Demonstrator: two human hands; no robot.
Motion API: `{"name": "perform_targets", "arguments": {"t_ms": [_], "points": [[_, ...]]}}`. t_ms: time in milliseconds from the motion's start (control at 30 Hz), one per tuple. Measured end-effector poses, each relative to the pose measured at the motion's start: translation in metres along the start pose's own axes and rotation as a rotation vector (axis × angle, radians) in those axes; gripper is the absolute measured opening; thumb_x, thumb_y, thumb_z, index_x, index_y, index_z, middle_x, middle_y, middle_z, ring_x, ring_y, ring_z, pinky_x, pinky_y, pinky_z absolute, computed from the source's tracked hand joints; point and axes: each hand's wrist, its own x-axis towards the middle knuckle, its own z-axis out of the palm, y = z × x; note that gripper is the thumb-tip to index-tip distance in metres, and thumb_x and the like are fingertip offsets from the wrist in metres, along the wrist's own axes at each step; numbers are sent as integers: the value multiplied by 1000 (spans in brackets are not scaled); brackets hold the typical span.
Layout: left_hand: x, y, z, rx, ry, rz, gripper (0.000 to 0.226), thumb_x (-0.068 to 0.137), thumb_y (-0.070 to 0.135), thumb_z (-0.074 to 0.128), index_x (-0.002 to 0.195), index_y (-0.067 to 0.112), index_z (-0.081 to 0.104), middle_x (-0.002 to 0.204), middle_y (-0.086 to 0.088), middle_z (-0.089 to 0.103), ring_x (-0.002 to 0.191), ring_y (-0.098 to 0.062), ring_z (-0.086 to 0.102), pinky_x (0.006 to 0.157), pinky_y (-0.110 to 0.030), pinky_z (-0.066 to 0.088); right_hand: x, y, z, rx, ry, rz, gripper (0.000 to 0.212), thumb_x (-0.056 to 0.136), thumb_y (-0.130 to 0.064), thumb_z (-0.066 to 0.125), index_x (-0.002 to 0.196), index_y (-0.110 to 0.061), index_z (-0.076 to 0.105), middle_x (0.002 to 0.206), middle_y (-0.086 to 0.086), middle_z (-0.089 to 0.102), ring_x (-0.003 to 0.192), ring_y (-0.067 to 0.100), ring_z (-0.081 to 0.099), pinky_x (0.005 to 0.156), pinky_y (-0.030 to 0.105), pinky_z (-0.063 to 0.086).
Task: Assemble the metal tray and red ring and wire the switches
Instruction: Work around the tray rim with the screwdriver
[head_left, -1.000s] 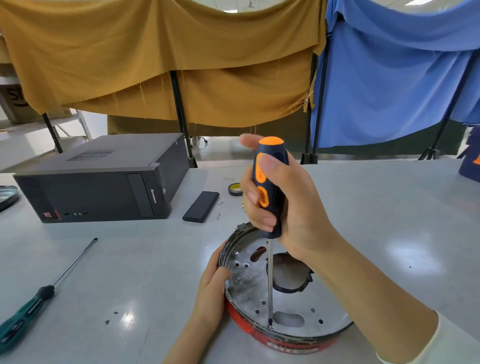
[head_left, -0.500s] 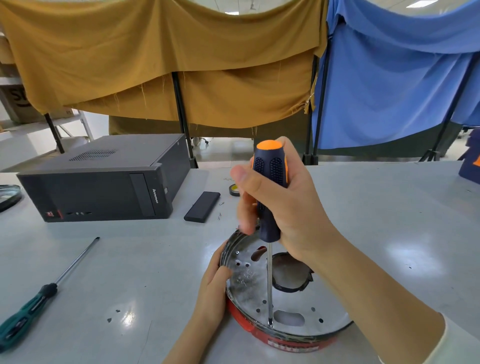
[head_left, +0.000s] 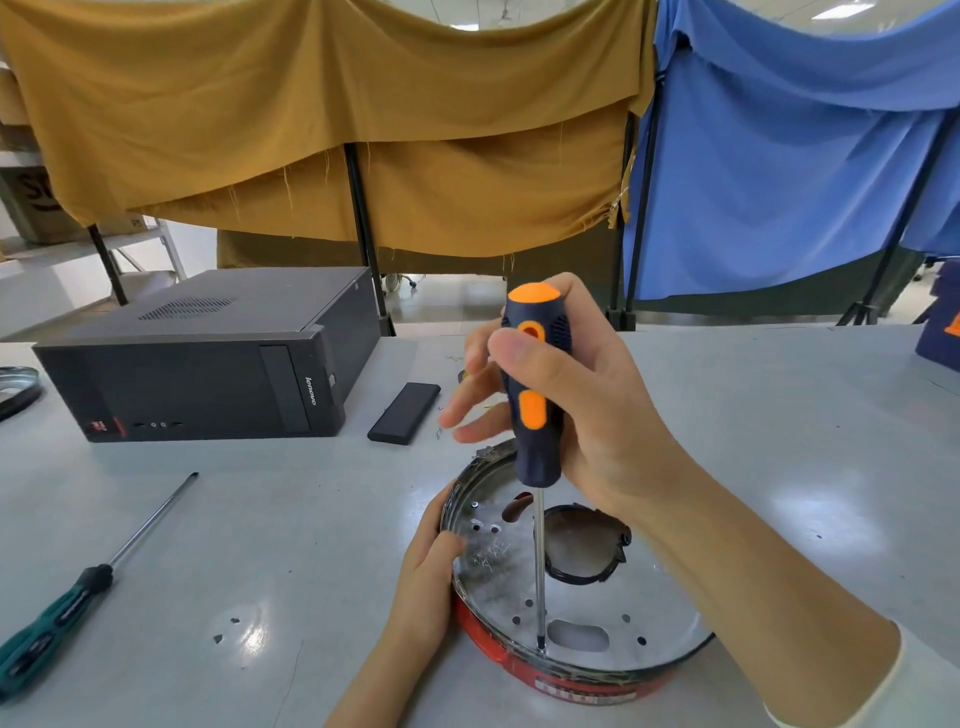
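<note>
Head view: the round shiny perforated metal tray (head_left: 613, 597) sits in the glossy red ring (head_left: 493, 642) at 6 o'clock on the pale grey surface (head_left: 260, 519). The right hand (head_left: 582, 395) grips the upright navy-and-orange rubber-handled screwdriver (head_left: 535, 384), fingers loosely spread. The left hand (head_left: 423, 577) grips the tray's 9 o'clock rim. A green-handled screwdriver (head_left: 78, 592) lies well apart, with a black computer case (head_left: 208, 358) at 10 o'clock.

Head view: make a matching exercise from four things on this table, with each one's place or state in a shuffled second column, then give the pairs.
Things:
1. orange-and-navy screwdriver
2. green-handled screwdriver
3. metal tray
4. computer case

States:
A. lying untouched on the table, left
B. seated in the red ring, steadied by the left hand
C. upright in the right hand, tip at the tray's near rim
D. on its side, far left

Pairs: 1-C, 2-A, 3-B, 4-D
</note>
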Motion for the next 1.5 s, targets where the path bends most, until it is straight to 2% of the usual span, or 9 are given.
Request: {"name": "perform_targets", "arguments": {"t_ms": [167, 267, 433, 600, 767, 933, 1067, 1233, 1500], "points": [[-1, -1, -1, -6, -16, 3, 57, 72, 15, 48, 128, 17, 58, 122, 3, 68, 116, -11, 61, 87, -21, 51, 2, 0, 2, 10, 4, 56, 19, 86, -24, 59, 91, -9, 48, 62, 3, 49, 38, 12, 38, 43, 21, 33], [1, -2, -1, -11, -14, -5, 59, 69, 15, 48, 127, 19, 60, 122, 3, 68, 116, -12, 61, 91, -24, 51, 2, -4, -1, 134, -61, 130, 35, 91, -29, 40, 116, -6, 53, 70, 7, 52, 46, 16, 43, 48, 26, 36], [1, -5, -2, 4, -4, -2, 58, 72, 16, 48, 129, 18, 58, 122, 3, 67, 114, -10, 62, 85, -18, 52, 2, -8, -5, 10, -37, 82, 12, 87, -16, 51, 97, -9, 52, 81, 1, 67, 70, 25, 68, 61, 30, 54], [2, -7, -3, -17, -18, -19, 57, 74, 13, 47, 129, 19, 58, 123, 2, 67, 116, -12, 61, 84, -16, 52, 5, -7, -3, 8, -23, 99, 12, 86, -14, 59, 78, -16, 50, 64, 3, 54, 41, 13, 43, 46, 22, 37], [3, -10, -5, -32, -17, -37, 57, 75, 17, 49, 132, 18, 56, 125, -3, 66, 119, -17, 60, 92, -29, 52, 6, -11, -6, 102, -185, 192, 29, 91, -22, 43, 113, -8, 56, 79, 7, 55, 56, 17, 48, 58, 29, 39], [3, -10, -4, -11, -12, -29, 58, 72, 15, 48, 129, 19, 58, 123, 0, 67, 117, -15, 61, 88, -25, 53, 7, -7, -4, -30, -22, 60, 11, 84, -9, 59, 86, -13, 50, 79, 3, 62, 66, 22, 65, 56, 29, 52], [1, -7, -3, -11, -6, -22, 55, 75, 12, 48, 129, 20, 58, 122, 2, 68, 115, -12, 62, 84, -19, 53, 9, -7, -5, -100, -47, 75, 18, 84, -12, 64, 79, -18, 48, 66, 5, 56, 43, 13, 48, 48, 23, 41], [0, -5, -2, -38, -9, -34, 50, 78, 9, 51, 126, 19, 60, 117, 4, 70, 109, -8, 64, 76, -13, 52, 6, -13, -9, 96, -231, 188, 29, 87, -17, 48, 113, -6, 56, 80, 6, 56, 58, 16, 49, 59, 28, 42], [1, -7, -2, -10, -18, -32, 59, 72, 15, 48, 130, 22, 57, 123, 2, 67, 116, -14, 61, 89, -26, 52, 7, -10, -11, -219, -46, 12, 19, 84, -12, 64, 83, -15, 46, 83, 5, 65, 77, 28, 71, 61, 29, 54]]}}
